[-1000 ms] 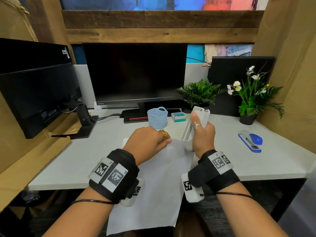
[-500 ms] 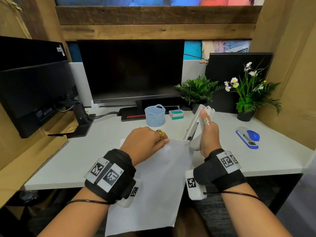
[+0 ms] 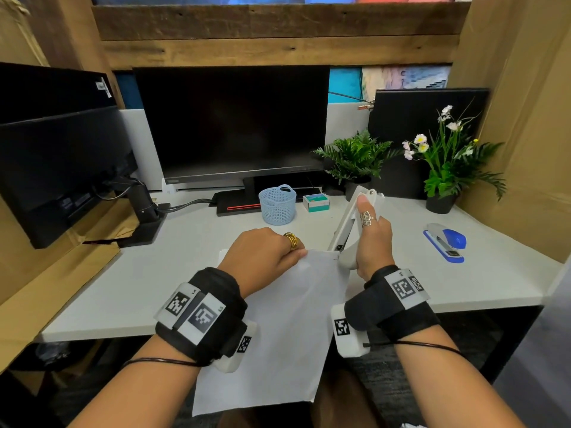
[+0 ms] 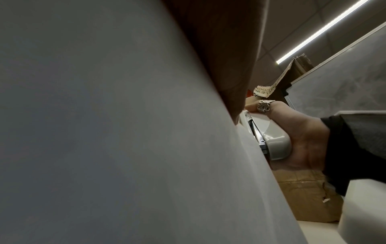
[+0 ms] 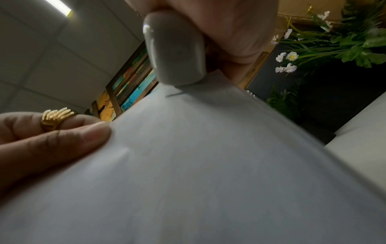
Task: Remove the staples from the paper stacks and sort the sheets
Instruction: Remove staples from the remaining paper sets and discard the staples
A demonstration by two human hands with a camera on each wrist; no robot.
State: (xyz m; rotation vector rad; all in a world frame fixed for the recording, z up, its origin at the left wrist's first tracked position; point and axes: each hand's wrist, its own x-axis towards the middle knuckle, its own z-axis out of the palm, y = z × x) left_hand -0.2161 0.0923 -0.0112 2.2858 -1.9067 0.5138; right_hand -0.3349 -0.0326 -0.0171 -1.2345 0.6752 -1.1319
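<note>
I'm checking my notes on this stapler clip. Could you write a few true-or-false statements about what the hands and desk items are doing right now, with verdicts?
1. The right hand grips a grey stapler whose lower end meets the top right corner of the paper. True.
2. The left hand lies flat and open on the desk. False: its thumb and fingers pinch the paper's top edge.
3. The blue stapler lies on the desk, right of both hands, untouched. True.
4. The blue basket stands on the paper. False: it stands on the desk behind the paper, before the monitor.
5. The paper hangs past the desk's near edge. True.
</note>
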